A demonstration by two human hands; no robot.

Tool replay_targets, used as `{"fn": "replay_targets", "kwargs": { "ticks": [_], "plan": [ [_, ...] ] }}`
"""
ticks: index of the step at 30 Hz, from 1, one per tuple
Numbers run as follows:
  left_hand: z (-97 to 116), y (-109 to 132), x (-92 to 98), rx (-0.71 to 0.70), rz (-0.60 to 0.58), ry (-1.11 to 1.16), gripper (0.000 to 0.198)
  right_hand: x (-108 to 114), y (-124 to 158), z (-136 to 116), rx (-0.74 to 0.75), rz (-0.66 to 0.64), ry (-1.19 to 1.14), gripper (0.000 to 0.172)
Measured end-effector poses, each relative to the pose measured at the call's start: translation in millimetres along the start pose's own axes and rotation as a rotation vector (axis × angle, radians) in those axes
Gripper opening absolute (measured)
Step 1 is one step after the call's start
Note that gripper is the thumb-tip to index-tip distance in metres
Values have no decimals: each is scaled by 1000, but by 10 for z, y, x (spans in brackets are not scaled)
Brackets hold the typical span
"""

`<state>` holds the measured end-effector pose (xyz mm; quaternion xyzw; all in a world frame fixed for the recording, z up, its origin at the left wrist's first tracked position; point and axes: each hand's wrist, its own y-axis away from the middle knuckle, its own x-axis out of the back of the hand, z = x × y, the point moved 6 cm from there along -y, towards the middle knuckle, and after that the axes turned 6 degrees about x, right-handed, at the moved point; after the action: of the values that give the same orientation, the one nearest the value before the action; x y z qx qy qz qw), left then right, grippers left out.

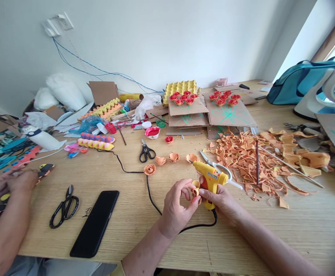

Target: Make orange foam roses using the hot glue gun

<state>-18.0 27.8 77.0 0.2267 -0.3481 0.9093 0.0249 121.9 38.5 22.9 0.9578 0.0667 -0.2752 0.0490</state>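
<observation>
Pale wall (144, 34) behind wooden table (132, 211)

A black phone (95, 223) lies flat at the lower left. At the upper right, a teal bag (295, 86) stands beside a white appliance (321, 92). Blue cables (107, 73) trail across the wall, upper left.

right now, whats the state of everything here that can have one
Glue gun, held in right grip, stick inserted
Orange flower piece, held in left grip
Phone, face up, screen dark
Scissors beside phone, lying flat, blades seemingly closed
Red flowers, upright, opened
Fan, can't tell if running
Orange scraps, heaped loosely
</observation>
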Motion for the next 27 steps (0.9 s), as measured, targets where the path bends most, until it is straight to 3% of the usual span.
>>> {"fn": "replay_targets", "kwargs": {
  "ticks": [9,14,21,27],
  "plan": [
    [34,-10,8,-15,10,-25,56,-10,8,-25,10,5,16,41],
    [15,1,-3,-65,0,-69,69,0,6,-21,-1,12,25,41],
    [-60,-5,5,-16,-10,24,88,-4,17,-24,-1,0,15,40],
    [-50,-37,36,-12,-48,118,86,40,-9,-10,0,10,46,38]
  ]
}}
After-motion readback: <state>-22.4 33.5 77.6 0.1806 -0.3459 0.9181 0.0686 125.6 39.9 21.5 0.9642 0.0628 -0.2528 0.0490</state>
